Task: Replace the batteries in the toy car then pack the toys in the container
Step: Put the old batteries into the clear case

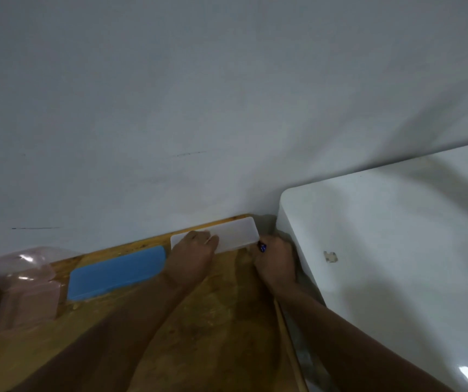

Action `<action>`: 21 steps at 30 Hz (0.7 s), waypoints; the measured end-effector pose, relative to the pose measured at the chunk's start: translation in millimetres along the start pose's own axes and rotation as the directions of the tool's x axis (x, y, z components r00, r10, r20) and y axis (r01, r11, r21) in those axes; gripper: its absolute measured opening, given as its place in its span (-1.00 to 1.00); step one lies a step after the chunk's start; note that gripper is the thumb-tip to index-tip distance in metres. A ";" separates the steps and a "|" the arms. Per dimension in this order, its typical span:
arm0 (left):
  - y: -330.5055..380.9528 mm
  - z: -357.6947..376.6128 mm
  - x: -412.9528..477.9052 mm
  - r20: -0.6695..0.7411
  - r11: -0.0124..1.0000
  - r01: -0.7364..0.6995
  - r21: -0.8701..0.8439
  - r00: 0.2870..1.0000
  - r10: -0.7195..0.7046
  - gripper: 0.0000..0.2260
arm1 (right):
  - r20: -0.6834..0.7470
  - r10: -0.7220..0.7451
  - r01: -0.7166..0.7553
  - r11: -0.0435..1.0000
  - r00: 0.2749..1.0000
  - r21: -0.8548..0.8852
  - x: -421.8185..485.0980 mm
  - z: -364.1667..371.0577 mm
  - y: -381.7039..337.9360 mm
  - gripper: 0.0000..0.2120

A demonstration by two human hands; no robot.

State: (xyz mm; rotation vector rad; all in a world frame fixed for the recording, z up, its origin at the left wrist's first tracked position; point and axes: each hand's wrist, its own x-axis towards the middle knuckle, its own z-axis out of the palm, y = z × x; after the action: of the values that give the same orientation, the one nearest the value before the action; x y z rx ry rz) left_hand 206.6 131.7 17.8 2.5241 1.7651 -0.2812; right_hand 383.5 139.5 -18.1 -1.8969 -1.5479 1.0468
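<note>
The person leans over a worn, yellow-brown wooden table (199, 321) pushed against a plain pale grey wall (170, 94). At the table's far edge, touching the wall, lies a long, frosted white plastic container (237, 232) with rounded corners. The left hand (196, 248) lies on the near left part of it, fingers bent over its top; from here I cannot tell whether they grip the box or only press on it.

The right hand (275, 260) is just beside the container's right end, near the table's corner. Its fingers are curled in and pinch a small dark blue and purple object (261, 246), which pokes out by the box's near right corner. It is too small and blurred to tell what it is.

To the left of the container, also along the wall, lies a flat blue rectangular plastic piece (117, 273) with rounded corners, close to it but apart. Further left sits a soft-looking clear pinkish plastic package (26, 287), shiny with highlights. On the right, a glossy white cabinet-like appliance (396, 250) stands against the table's edge.
</note>
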 end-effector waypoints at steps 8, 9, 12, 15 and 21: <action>44.6 -13.9 20.5 0.197 0.948 -0.020 0.319 0.979 -0.045 -0.55 | 0.035 -0.034 0.036 0.997 0.999 -0.064 5.2 -2.1 0.9 -0.76; 49.2 -12.4 24.4 0.213 0.945 -0.004 0.328 0.975 -0.070 -0.57 | 0.041 -0.039 0.041 0.997 0.998 -0.065 5.8 -1.0 1.5 -0.76; 59.0 -9.6 30.7 0.225 0.931 0.031 0.364 0.967 -0.120 -0.61 | 0.072 -0.029 0.036 0.993 0.997 -0.108 7.8 0.7 2.9 -0.75; 56.4 -13.3 29.0 0.233 0.931 0.015 0.365 0.967 -0.107 -0.61 | 0.060 -0.047 0.053 0.992 0.997 -0.112 10.6 0.7 4.8 -0.76; 44.7 -28.1 19.0 0.165 0.959 0.019 0.281 0.984 -0.068 -0.65 | 0.032 -0.092 0.096 0.986 0.995 -0.134 11.0 -1.8 3.5 -0.75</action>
State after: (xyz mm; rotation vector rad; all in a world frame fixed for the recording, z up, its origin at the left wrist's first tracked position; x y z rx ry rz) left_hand 258.1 137.8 39.2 2.5441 1.8283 -0.7790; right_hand 387.8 149.4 -22.5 -1.8846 -1.7455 0.9499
